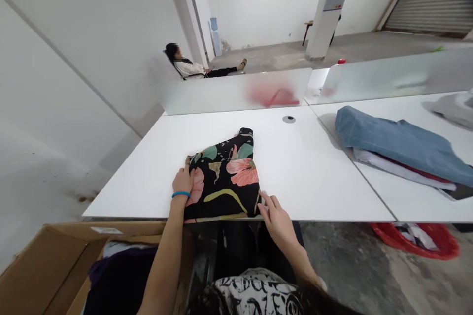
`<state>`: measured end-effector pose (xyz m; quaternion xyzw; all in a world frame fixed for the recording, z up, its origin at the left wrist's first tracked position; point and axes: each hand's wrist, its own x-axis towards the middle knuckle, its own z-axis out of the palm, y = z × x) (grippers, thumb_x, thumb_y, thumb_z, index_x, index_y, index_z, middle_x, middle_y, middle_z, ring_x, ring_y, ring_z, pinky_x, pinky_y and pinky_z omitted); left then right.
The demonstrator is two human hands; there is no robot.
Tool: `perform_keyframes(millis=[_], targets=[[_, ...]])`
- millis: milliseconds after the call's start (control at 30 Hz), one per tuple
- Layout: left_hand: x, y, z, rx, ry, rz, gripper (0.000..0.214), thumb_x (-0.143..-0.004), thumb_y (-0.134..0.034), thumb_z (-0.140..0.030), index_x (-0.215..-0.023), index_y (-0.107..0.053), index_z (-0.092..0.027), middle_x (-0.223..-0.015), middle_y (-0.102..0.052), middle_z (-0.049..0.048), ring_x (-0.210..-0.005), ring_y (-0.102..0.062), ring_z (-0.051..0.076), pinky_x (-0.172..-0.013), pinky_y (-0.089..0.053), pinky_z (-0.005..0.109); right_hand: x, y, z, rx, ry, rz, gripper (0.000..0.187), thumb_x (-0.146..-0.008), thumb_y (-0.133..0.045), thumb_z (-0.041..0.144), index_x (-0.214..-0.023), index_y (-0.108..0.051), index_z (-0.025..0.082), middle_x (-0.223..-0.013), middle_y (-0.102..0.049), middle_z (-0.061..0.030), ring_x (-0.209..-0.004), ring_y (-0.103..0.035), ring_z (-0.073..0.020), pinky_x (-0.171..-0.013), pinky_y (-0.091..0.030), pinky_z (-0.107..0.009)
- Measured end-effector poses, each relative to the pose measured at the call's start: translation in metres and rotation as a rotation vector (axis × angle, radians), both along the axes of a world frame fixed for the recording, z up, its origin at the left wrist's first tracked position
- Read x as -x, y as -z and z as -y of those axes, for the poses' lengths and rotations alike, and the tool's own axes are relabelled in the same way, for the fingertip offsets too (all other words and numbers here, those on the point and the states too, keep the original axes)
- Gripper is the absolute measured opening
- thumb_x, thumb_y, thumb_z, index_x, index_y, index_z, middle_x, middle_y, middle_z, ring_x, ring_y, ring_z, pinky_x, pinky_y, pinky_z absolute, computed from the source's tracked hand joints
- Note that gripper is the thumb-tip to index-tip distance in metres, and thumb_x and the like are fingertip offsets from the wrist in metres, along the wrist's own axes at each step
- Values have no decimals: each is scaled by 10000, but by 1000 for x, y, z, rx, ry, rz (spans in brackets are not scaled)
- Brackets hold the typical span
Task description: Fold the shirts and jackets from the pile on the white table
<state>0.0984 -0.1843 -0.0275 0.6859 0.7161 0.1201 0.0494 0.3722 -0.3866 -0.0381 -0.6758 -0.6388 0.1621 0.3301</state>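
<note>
A folded black garment with pink and green flowers (225, 177) lies at the near edge of a white table (303, 167). My left hand (183, 180), with a blue band on the wrist, rests on the garment's left edge, fingers curled over the fabric. My right hand (275, 214) touches the garment's lower right corner with its fingers stretched out and apart.
A stack of folded clothes topped by blue denim (402, 145) lies on the adjoining table to the right. An open cardboard box (40, 266) with dark clothes stands at lower left. A red basket (417, 238) sits on the floor under the right table. A person reclines in a chair (192, 66) beyond the frosted divider.
</note>
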Motion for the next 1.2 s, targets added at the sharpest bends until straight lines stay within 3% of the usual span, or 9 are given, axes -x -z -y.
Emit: perform_keyframes(millis=[200,367,467,533,667,800,1000,1100,1200], targets=[[27,-12,2,8,-28,134,290,-899,-360,-376,-929,-604,-222,-953,-681,83,-854,-623,215,-696,-424,286,13,-1,-8,126,-180,233,484,-912,-461,249,-1393,-421,283,-1101,-542,-110,-761,-622,-186,-628,-502,-286],[48,-9,9,39,-108,176,390,-840,-475,-370,-1171,-547,-178,-882,-702,97,-791,-651,226,-655,-461,295,12,3,-9,195,-260,274,520,-867,-385,69,-1326,-520,271,-987,-576,-89,-810,-616,-188,-704,-485,-271],[68,-13,10,43,-161,196,568,-839,-446,-298,-1355,-368,-73,-781,-699,118,-671,-658,232,-599,-484,318,9,4,-3,154,-262,141,461,-880,-394,119,-1285,-556,266,-1015,-553,-93,-823,-612,-183,-733,-493,-285],[72,-21,6,2,-176,205,614,-854,-401,-285,-1412,-267,-66,-916,-697,156,-750,-673,233,-640,-507,334,6,3,-3,107,-224,-3,390,-911,-399,226,-1261,-569,256,-1020,-541,-91,-827,-611,-179,-746,-501,-295],[37,-32,-9,-156,3,274,624,-897,-338,-407,-1441,-241,-117,-1297,-543,174,-1108,-582,224,-898,-479,357,4,4,-16,93,-56,-277,468,-934,-355,374,-1370,-416,214,-940,-580,-65,-803,-614,-180,-770,-504,-323],[-17,-16,-28,-148,314,144,588,-909,-291,-475,-1403,-358,-163,-1379,-477,150,-1306,-396,266,-1096,-263,477,6,8,-33,150,-10,-318,575,-927,-361,388,-1444,-242,165,-931,-633,-68,-789,-624,-194,-748,-492,-334],[-19,12,-46,-42,246,-10,573,-898,-334,-448,-1368,-419,-132,-1424,-407,202,-1350,-319,309,-1092,-201,505,10,10,-37,160,-91,14,584,-875,-391,195,-1441,-252,160,-1059,-645,-132,-857,-642,-234,-715,-462,-325],[-6,15,-47,-66,211,-15,578,-908,-309,-420,-1372,-397,-87,-1447,-367,210,-1358,-293,313,-1098,-184,480,11,9,-36,213,-59,74,570,-891,-388,207,-1432,-257,87,-982,-675,-155,-822,-657,-249,-682,-454,-319],[5,10,-44,-88,169,-81,593,-892,-352,-470,-1354,-416,-104,-1371,-456,214,-1306,-357,325,-1060,-248,469,11,7,-37,259,-49,118,500,-909,-409,263,-1359,-370,51,-950,-684,-184,-830,-660,-271,-683,-444,-327]])
